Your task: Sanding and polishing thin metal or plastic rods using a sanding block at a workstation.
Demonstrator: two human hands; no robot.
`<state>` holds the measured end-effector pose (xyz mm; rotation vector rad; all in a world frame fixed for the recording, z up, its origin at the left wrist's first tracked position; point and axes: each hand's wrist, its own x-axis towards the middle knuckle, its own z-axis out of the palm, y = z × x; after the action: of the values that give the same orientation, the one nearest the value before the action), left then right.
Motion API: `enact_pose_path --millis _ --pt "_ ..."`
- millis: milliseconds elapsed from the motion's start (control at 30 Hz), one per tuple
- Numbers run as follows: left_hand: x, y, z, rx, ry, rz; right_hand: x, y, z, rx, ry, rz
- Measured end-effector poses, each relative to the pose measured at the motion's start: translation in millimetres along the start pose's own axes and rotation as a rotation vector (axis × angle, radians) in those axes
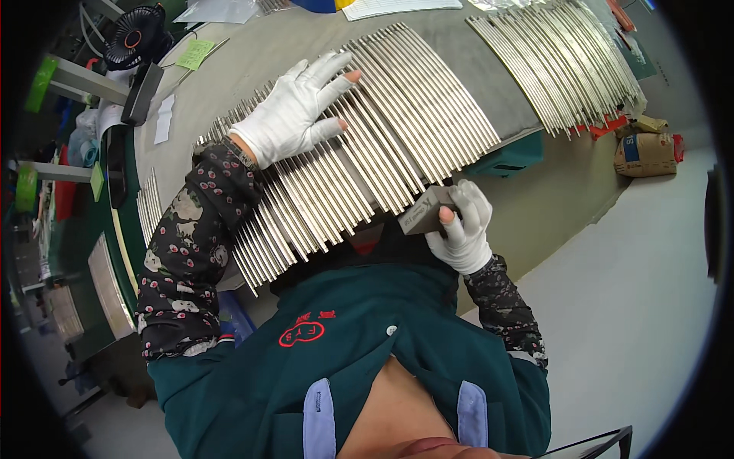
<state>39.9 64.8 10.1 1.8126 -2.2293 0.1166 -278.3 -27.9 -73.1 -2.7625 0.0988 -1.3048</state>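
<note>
A long row of thin silvery metal rods (417, 96) lies side by side on the grey table (237, 61). My left hand (298, 111), in a white glove with some bare fingertips, rests over the rods with its fingers spread. Near the rods' close ends, my right hand (468, 233), gloved the same way, grips a dark grey rectangular block (423, 212) between thumb and fingers. The block is at or just beside the rod ends; whether it touches them I cannot tell.
A second batch of rods (562, 65) lies at the far right. Beneath the table edge is a teal bin (508, 157), with a brown package (647, 154) farther right. At the far left stand a black fan (136, 37), a yellow-green note (195, 54) and a paper strip (164, 119).
</note>
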Motion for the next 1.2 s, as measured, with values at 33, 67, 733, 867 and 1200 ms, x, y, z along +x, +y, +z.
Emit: enact_pose_path --millis 33,67,733,867,1200 --pt "-4.0 2.0 2.4 -0.001 0.001 -0.007 3.2 4.2 2.8 0.015 0.001 -0.01" --pt "-4.9 6.7 4.7 0.1 -0.073 0.009 5.7 5.4 1.4 0.0 0.0 -0.026" --pt "14.6 9.5 18.9 0.25 -0.14 0.06 -1.6 60.6 -5.6 -0.092 -0.355 -0.464" --pt "15.4 12.9 12.9 0.224 -0.169 0.05 20.7 50.1 -18.2 -0.088 -0.247 -0.414" --pt "50.9 18.2 5.4 0.184 -0.157 0.105 2.9 69.3 -37.1 -0.075 -0.325 -0.303"
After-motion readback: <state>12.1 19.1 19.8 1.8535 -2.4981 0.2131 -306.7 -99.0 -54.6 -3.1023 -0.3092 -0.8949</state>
